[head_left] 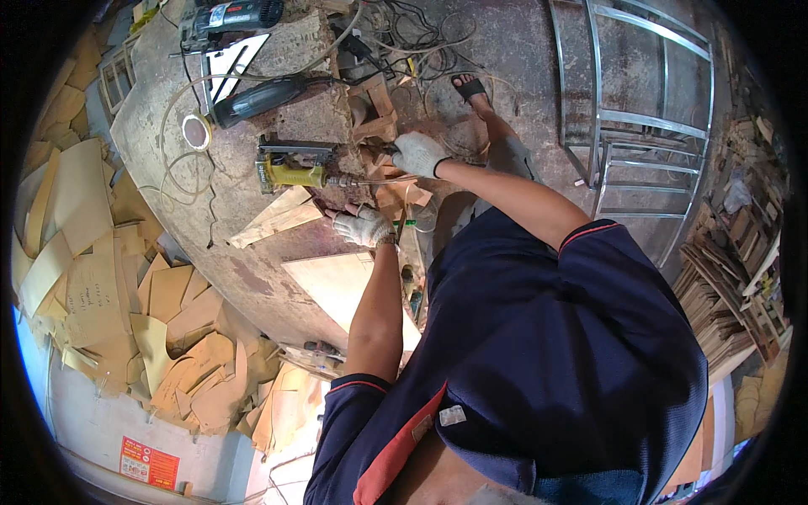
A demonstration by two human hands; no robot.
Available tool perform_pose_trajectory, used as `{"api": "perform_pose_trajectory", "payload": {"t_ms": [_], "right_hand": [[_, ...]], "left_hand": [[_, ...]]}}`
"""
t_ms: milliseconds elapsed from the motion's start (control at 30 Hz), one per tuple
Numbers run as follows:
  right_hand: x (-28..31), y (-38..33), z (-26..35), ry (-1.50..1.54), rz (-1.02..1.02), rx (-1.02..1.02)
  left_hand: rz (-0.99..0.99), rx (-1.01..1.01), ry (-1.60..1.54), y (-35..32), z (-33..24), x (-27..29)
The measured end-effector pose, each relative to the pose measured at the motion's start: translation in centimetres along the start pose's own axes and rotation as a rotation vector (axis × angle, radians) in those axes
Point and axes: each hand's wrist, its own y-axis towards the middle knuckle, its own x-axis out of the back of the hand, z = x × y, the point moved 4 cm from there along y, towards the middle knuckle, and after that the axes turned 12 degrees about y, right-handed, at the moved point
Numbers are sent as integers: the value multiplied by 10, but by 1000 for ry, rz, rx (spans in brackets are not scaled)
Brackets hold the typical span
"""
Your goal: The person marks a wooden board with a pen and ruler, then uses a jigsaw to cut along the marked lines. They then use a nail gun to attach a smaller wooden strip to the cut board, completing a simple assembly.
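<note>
A yellow-green pneumatic nailer (290, 175) lies on its side near the right edge of a worn, stained work surface (244, 268), its hose fitting pointing toward that edge. Just below it, two pale wood strips (273, 220) converge. The gloved left hand (362, 227) is at their right end, fingers stretched out and loosely spread; whether it touches them is unclear. The gloved right hand (417, 156) is bent at the right edge, beside something dark; I cannot tell whether it grips it.

A pale plywood panel (337, 290) lies along the lower right edge. Toward the upper edge are a dark angle grinder (261, 99) with a round pad and a blue-black jigsaw (231, 17), with a thin looping hose (164, 160) near the left edge.

Past the right edge, wood blocks (374, 105) and tangled cables (421, 38) lie by a sandalled foot (471, 88). The grey, scuffed floor (522, 50) carries shiny metal frames (652, 122). Heaped board offcuts (194, 370) fill the space beyond the left edge; stacked boards (715, 286) line the far right.
</note>
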Motion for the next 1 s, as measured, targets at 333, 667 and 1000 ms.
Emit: {"api": "perform_pose_trajectory", "payload": {"t_ms": [333, 667, 1000], "right_hand": [[-11, 8, 4, -54, 19, -27], [-61, 64, -18, -236, 48, 50], [32, 48, 31, -316, 198, 40]], "left_hand": [[54, 30, -15, 0, -4, 6], [-9, -1, -70, -2, -13, 18], [42, 42, 31, -4, -6, 4]]}}
